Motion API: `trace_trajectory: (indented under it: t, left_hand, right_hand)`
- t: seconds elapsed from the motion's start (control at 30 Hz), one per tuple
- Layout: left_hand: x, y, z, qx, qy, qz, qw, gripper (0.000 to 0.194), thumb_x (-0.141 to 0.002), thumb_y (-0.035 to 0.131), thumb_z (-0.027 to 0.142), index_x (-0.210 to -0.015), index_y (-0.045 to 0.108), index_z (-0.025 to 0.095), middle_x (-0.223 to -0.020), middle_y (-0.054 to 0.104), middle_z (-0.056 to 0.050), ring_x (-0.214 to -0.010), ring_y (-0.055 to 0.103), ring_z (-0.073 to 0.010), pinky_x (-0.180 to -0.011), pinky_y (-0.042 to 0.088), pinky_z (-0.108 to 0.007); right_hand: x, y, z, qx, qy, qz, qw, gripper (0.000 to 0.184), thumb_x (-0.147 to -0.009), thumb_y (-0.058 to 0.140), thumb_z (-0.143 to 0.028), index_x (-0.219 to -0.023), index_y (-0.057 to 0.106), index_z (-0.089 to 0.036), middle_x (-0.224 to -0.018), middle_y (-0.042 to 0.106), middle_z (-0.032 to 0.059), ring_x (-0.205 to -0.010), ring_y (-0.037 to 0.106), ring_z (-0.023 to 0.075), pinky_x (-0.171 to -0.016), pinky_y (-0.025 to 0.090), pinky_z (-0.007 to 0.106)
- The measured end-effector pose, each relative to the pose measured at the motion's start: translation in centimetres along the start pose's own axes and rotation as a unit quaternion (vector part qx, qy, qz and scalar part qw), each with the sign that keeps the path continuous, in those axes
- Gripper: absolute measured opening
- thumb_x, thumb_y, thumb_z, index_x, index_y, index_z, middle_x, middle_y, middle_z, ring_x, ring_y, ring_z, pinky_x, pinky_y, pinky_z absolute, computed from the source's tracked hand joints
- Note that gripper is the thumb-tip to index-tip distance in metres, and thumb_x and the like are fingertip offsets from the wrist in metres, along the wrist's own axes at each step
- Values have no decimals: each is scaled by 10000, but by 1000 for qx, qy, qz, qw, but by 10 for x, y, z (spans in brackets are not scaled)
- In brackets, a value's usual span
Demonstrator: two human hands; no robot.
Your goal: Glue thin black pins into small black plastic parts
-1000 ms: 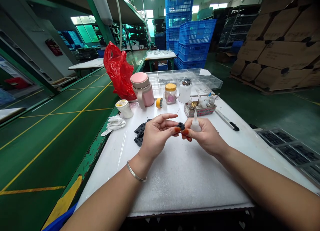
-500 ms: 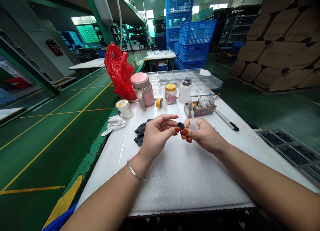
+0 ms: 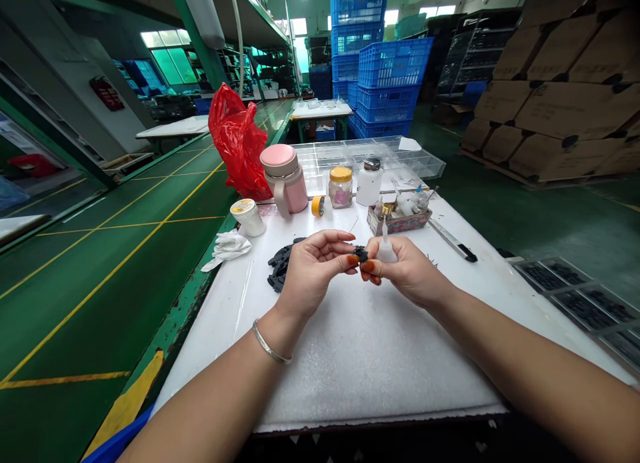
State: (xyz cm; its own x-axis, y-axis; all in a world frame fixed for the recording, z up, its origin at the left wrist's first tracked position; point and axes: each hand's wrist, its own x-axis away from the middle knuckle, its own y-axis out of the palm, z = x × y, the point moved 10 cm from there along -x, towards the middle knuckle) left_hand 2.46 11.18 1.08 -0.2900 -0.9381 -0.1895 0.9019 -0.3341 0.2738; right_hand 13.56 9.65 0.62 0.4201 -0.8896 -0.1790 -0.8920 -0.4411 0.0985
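Observation:
Between the fingertips of both hands is a small black plastic part (image 3: pixel 360 253), held up over the white foam-covered table (image 3: pixel 380 363). My left hand (image 3: pixel 323 266) pinches its left side with thumb and forefinger. My right hand (image 3: pixel 400 266) grips its right side, and a small translucent squeeze bottle (image 3: pixel 386 249) with a thin upright nozzle is tucked in the same hand. A pile of black plastic parts (image 3: pixel 280 266) lies just left of my left hand, partly hidden behind it. The finer shape of the held part is too small to make out.
Behind the hands stand a pink mug (image 3: pixel 285 183), a yellow-lidded jar (image 3: pixel 341 187), a white bottle (image 3: pixel 369 184), a yellow tape roll (image 3: pixel 317 206) and a small box of supplies (image 3: pixel 400 221). A utility knife (image 3: pixel 453 239) lies right, white gloves (image 3: pixel 227 248) left.
Both hands stay almost in place, still holding the small black part, which has turned slightly between the fingertips. The whole view has shifted a little.

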Motion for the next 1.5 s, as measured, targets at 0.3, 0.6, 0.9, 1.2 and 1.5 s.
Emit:
trace_trajectory:
  t: [0.3, 0.6, 0.9, 1.2, 1.5]
  left_hand:
    - [0, 1, 4, -7, 12, -3, 1000, 322, -689, 848, 226, -974, 712, 159, -783, 729, -40, -694, 678, -144, -637, 562, -233]
    - [-1, -2, 2, -15, 5, 5, 1000, 314, -684, 845, 209, -969, 726, 155, -827, 736, -49, -752, 686, -150, -658, 555, -225]
    - [2, -5, 18, -62, 74, 29, 995, 251, -735, 805, 178, -971, 721, 159, -910, 751, -52, -857, 716, -172, -751, 598, -245]
    - [11, 0, 35, -169, 150, 44, 973, 219, -772, 776, 176, -985, 725, 187, -952, 745, -35, -871, 722, -162, -764, 611, -231]
    - [12, -1, 37, -187, 161, 49, 968, 217, -776, 769, 171, -988, 725, 181, -952, 745, -40, -869, 722, -165, -754, 611, -235]
  right_hand:
    - [-1, -3, 2, 3, 8, 16, 1000, 312, -766, 796, -432, -734, 633, -168, -702, 650, 10, -610, 530, 115, -565, 414, 249]
    - [-1, -10, 5, 1, 23, 30, 999, 269, -744, 819, -371, -756, 663, -152, -703, 657, 13, -595, 529, 107, -550, 400, 242]
    - [-2, -22, 7, 38, 42, 86, 995, 201, -726, 801, -309, -800, 701, -151, -707, 661, 16, -580, 529, 102, -544, 409, 246]
    - [-1, -21, 3, 55, 31, 81, 995, 204, -731, 795, -334, -807, 722, -159, -726, 666, 24, -604, 532, 105, -542, 412, 246]
    - [-1, -21, 3, 54, 32, 80, 995, 214, -722, 803, -341, -793, 718, -159, -712, 657, 17, -592, 528, 101, -541, 412, 248]
